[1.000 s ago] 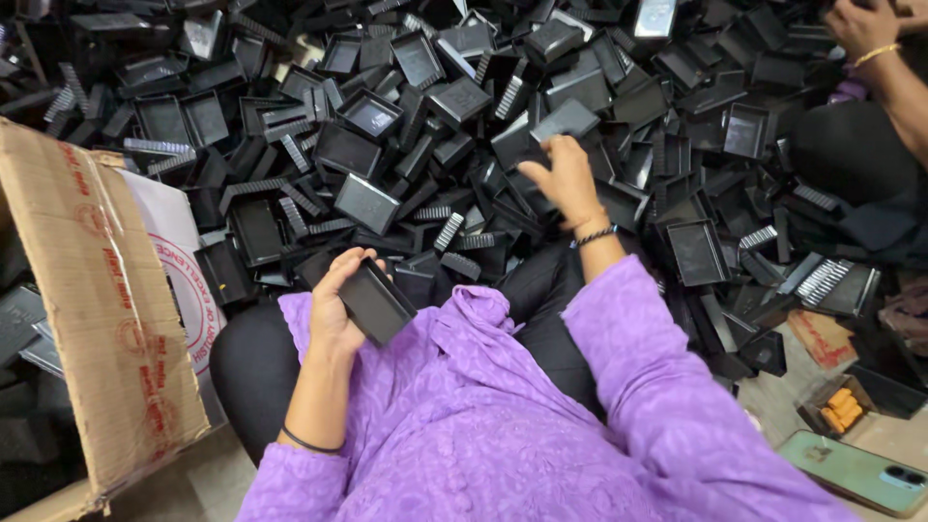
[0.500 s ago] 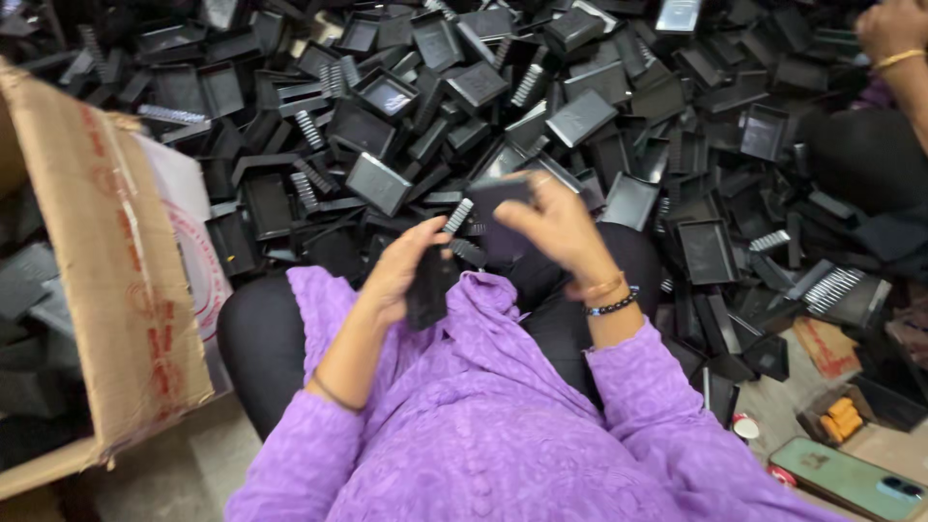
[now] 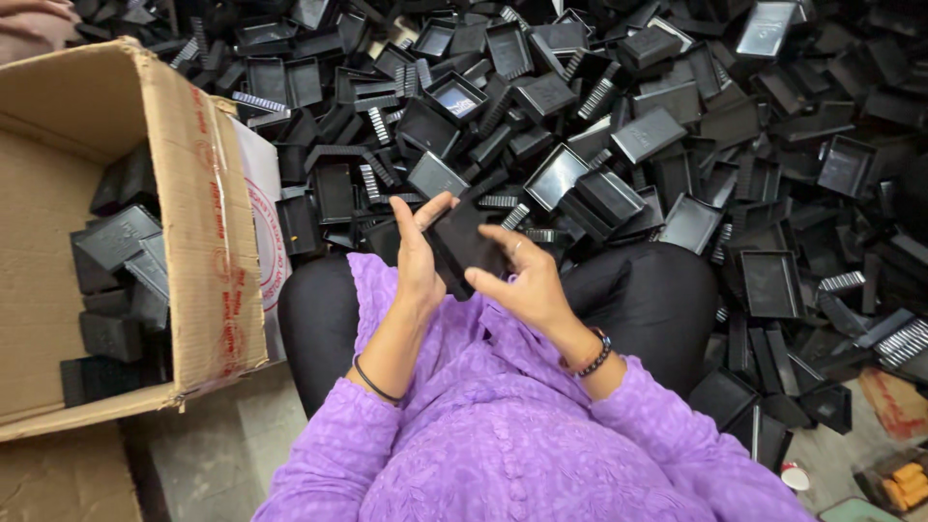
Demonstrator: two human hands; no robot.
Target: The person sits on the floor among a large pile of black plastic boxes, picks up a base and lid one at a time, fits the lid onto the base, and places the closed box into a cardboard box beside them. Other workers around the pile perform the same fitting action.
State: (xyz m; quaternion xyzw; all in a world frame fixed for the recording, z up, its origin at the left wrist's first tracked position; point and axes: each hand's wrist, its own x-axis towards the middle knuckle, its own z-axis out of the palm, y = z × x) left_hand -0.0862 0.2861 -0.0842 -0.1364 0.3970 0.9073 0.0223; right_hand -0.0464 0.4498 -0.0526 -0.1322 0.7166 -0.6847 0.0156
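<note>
I hold a black plastic box part (image 3: 464, 244) over my lap with both hands. My left hand (image 3: 418, 259) grips its left side, fingers upright. My right hand (image 3: 525, 280) closes on its right and lower side. A large heap of black plastic trays and ribbed parts (image 3: 619, 126) spreads across the floor just beyond my knees. My purple sleeves and black trousers fill the lower middle of the view.
An open cardboard box (image 3: 208, 242) stands at my left with several black parts (image 3: 121, 280) stacked inside. A white sack (image 3: 261, 232) leans behind it. An orange object in a small tray (image 3: 904, 480) lies at the bottom right on bare floor.
My right hand came back from the heap and joined the left hand on the black part over my lap. The view swung left, showing the cardboard box's inside.
</note>
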